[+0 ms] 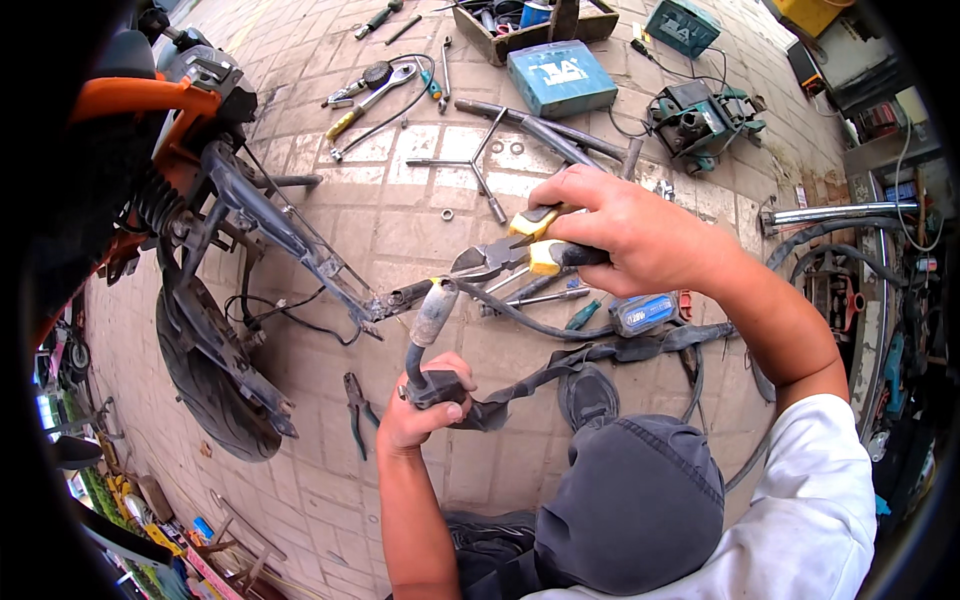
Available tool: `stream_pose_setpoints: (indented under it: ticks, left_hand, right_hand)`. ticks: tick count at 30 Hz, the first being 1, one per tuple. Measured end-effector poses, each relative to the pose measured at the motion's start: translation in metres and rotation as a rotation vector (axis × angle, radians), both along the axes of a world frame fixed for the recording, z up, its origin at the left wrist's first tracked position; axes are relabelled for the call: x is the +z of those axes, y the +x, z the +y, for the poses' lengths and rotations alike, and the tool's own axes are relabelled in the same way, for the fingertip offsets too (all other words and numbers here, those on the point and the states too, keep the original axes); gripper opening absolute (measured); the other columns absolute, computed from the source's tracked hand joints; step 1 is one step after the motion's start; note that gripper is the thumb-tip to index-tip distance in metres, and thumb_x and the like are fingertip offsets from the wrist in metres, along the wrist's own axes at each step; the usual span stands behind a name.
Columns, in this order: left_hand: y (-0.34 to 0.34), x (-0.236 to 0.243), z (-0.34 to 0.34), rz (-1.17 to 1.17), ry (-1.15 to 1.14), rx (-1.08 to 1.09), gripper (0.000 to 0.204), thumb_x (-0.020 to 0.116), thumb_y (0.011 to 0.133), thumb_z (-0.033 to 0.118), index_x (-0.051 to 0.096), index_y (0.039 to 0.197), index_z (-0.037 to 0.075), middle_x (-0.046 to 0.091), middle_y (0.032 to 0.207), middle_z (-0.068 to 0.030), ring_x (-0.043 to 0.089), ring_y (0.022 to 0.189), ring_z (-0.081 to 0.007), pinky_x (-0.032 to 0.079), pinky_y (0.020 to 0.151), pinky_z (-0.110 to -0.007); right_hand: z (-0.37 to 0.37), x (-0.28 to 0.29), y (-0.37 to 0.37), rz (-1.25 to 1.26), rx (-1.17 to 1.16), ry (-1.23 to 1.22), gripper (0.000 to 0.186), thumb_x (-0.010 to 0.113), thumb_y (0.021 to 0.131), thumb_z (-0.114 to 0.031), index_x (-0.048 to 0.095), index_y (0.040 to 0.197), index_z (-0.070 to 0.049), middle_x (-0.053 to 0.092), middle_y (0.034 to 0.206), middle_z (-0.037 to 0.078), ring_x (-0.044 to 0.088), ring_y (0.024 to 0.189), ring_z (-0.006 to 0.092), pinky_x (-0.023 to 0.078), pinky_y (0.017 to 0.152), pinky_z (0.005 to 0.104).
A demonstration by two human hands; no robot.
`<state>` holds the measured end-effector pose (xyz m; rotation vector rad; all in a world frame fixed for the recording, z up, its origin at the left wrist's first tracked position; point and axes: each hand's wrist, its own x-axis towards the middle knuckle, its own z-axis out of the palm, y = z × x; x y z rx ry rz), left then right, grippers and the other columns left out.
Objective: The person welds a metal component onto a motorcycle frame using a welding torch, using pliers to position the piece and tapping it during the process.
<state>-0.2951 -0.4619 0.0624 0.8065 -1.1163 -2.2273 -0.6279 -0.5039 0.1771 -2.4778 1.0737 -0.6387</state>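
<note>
My right hand (625, 230) grips pliers (500, 257) with yellow-and-black handles, their jaws pointing left at the top of a grey rubber-sleeved cable end (436, 312). My left hand (425, 405) holds the lower black part of that cable fitting (430, 388), from which a dark strap (600, 352) trails right across the paving. The cable end sits close to the tip of a stripped motorbike frame (290, 235).
A tyre (205, 370) and orange bodywork (140, 100) stand at left. Tools lie scattered on the brick paving: a Y-shaped socket wrench (470, 165), wrenches (375, 95), loose pliers (357, 405), screwdrivers (585, 312), blue boxes (560, 78), a wooden toolbox (530, 30). My knee (630, 500) is below.
</note>
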Motion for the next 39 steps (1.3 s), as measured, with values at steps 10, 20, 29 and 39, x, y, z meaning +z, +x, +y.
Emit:
stream_pose_setpoints:
  ticks: [10,20,29,39]
  left_hand:
    - [0.001,-0.001,-0.001,0.012,0.003,-0.018,0.036,0.076,0.064,0.015,0.066,0.092,-0.004,0.054,0.093,-0.0096,0.058,0.068,-0.0161,0.043,0.058,-0.029]
    - [0.001,0.002,-0.002,-0.026,-0.014,-0.041,0.035,0.075,0.064,0.016,0.065,0.091,-0.004,0.055,0.092,-0.009,0.058,0.069,-0.015,0.044,0.059,-0.028]
    - [-0.009,-0.001,-0.002,0.051,0.086,0.042,0.036,0.075,0.064,0.015,0.064,0.091,-0.005,0.054,0.091,-0.0094,0.057,0.066,-0.0156,0.044,0.057,-0.029]
    - [-0.007,-0.003,0.002,0.011,0.09,0.074,0.03,0.075,0.065,0.016,0.061,0.084,-0.004,0.054,0.086,-0.0088,0.055,0.063,-0.015,0.043,0.056,-0.028]
  right_hand:
    - [-0.003,-0.002,0.001,0.01,0.038,-0.027,0.029,0.071,0.065,0.0,0.062,0.093,0.001,0.057,0.115,0.017,0.055,0.105,0.0364,0.048,0.089,0.0427]
    - [-0.006,0.004,0.0,0.08,0.056,-0.047,0.03,0.073,0.064,-0.004,0.063,0.091,0.001,0.057,0.103,0.015,0.057,0.094,0.0337,0.05,0.082,0.0422]
    - [0.048,-0.05,0.063,-0.637,-0.218,0.501,0.017,0.057,0.07,0.006,0.06,0.086,0.003,0.059,0.095,0.012,0.058,0.088,0.0245,0.048,0.076,0.0328]
    - [0.033,-0.048,0.047,-0.239,-0.212,0.141,0.035,0.065,0.068,-0.002,0.06,0.103,0.005,0.056,0.115,0.021,0.056,0.105,0.0388,0.048,0.09,0.0412]
